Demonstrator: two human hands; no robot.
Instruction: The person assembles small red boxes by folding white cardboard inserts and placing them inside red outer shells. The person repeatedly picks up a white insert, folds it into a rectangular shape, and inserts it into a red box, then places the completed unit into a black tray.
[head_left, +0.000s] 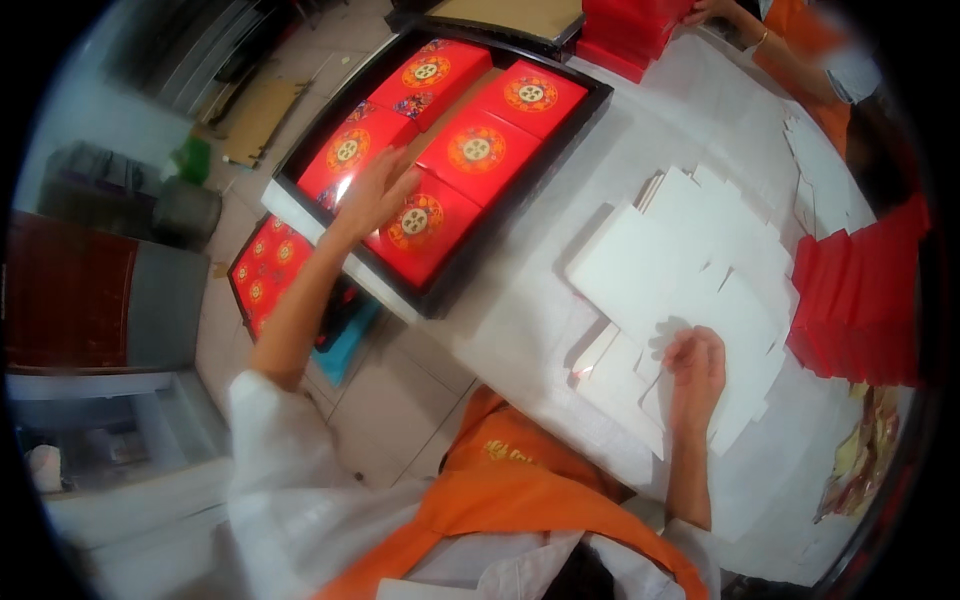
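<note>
My left hand [378, 197] reaches over a black tray [520, 190], its fingers stretched out across the tops of red boxes with round orange and gold emblems. It is nearest to a left-hand red box [345, 150] and the near red box [420, 228]; whether the fingertips press on them I cannot tell. More red boxes [477, 150] fill the right row, with a brown strip showing between the rows. Above a loose pile of white flat cards [690, 240], my right hand [697, 365] hangs with fingers loosely curled and apart. Nothing shows in it.
Stacked red boxes [860, 290] stand at the table's right edge, near crumpled packets [860, 450]. Another red stack [630, 35] sits at the back, beside a co-worker's arm [790, 65]. On the floor at left lies a second filled tray [270, 265].
</note>
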